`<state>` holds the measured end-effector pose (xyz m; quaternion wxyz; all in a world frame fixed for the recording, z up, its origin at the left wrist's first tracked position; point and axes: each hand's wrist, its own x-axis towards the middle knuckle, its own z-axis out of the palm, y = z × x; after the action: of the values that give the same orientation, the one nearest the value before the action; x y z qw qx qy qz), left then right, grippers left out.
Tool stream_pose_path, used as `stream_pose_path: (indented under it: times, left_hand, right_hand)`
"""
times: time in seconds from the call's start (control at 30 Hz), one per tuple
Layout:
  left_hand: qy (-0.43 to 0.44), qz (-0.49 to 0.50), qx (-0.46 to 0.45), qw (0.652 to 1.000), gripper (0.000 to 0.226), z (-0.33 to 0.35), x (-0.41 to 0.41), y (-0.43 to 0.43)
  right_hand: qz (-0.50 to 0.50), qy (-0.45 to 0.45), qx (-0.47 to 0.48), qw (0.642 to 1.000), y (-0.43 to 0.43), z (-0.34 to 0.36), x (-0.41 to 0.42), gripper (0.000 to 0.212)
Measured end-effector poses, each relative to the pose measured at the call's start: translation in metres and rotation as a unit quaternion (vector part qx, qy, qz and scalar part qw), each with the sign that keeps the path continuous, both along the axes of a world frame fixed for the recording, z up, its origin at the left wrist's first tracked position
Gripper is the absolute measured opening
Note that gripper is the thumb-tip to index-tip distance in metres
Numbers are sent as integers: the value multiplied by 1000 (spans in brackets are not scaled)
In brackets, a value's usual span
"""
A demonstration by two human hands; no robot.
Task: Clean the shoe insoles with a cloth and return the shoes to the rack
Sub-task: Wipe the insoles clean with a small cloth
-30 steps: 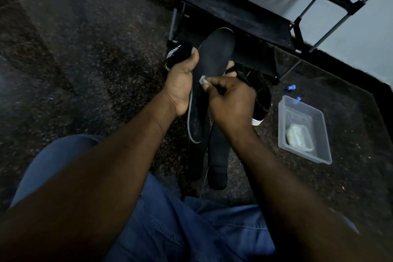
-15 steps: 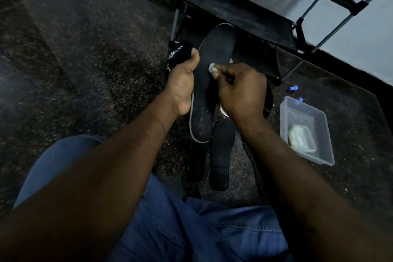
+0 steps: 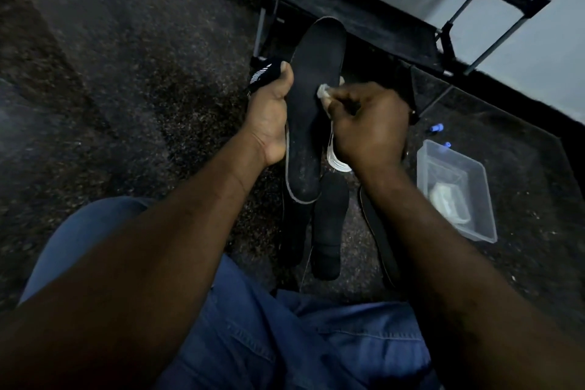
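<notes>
Seen from above, a person sits on a dark speckled floor (image 3: 126, 89), blue denim trousers (image 3: 285, 342) at the bottom of the view and both bare forearms reaching forward.

The left hand (image 3: 269, 117) is raised, palm turned inward. It grips the left edge of a long black foam insole with a pale rim (image 3: 316, 123), with the thumb lying along that edge. The insole is held up off the floor, toe end pointing away towards the rack.

The right hand (image 3: 370, 127) is knuckles up, its fingers (image 3: 335, 101) curled and pinching a small white cloth (image 3: 323, 92) against the middle of the insole's upper face.

Behind the left hand is a black shoe with white stripes (image 3: 262, 76). Under the right hand a shoe's white sole edge (image 3: 335, 158) shows. Further black insoles (image 3: 327, 225) lie flat on the floor between the forearms.

To the right, on the floor, stands a clear rectangular plastic container (image 3: 490, 199) holding a pale whitish lump (image 3: 449, 203); what that lump is cannot be told. Two small blue objects (image 3: 435, 128) lie just beyond it.

A metal-framed shoe rack with dark shelves (image 3: 364, 19) stands against the pale wall at the top.
</notes>
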<state>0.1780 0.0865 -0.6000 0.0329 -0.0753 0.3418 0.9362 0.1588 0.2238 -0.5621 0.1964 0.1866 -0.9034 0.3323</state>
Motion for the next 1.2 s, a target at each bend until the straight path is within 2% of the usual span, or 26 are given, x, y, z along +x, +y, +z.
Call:
stream_pose_path:
  times: [0.13,0.2,0.33,0.43,0.57,0.63,0.8,0.9,0.97,1.03,1.1,1.2]
  left_hand:
    - [-9,15,59,998,72,-4,-3,-3]
    - [-8,20,75,997,74,-3,-3,-5]
    - [-30,35,49,998,72,-4,-5,-6]
    - [-39,27,-2,999,68,-6,-6,-6]
    - [-40,26,-4,999,64,-7,-5,-1]
    - [-44,32,3,999,66,-8,-7,0]
    - [-56,78,2,995,61,-17,-13,-7]
    - [-57,73,-23,995,60,-17,-15,-7]
    - [-53,42,-26,997,63,-16,-15,-5]
    - [-49,27,-28,998,61,-18,-15,-3]
    - [-46,30,-31,998,58,-20,-15,-3]
    - [-44,38,-43,997,58,-22,-15,-3]
  right_hand:
    - [48,-3,77,996,-17,-18,24,21]
    - [72,-11,56,996,-21,-22,40,20]
    - [125,-143,-44,981,-12,-11,33,9]
    - [74,-90,-84,990,-4,1,12,13]
    - [-10,37,48,998,-2,4,-9,18]
    - [1,24,89,996,-8,-5,-6,20]
    - [90,-28,90,991,-16,-25,29,17]
    - [106,-120,1,987,-9,-13,24,7]
    - [73,-98,-73,990,-4,0,12,12]
    - [18,-34,-83,996,-1,10,-3,16]
    - [-21,8,-39,999,-1,14,-15,20]
    - [-1,-5,36,999,-5,5,-14,20]
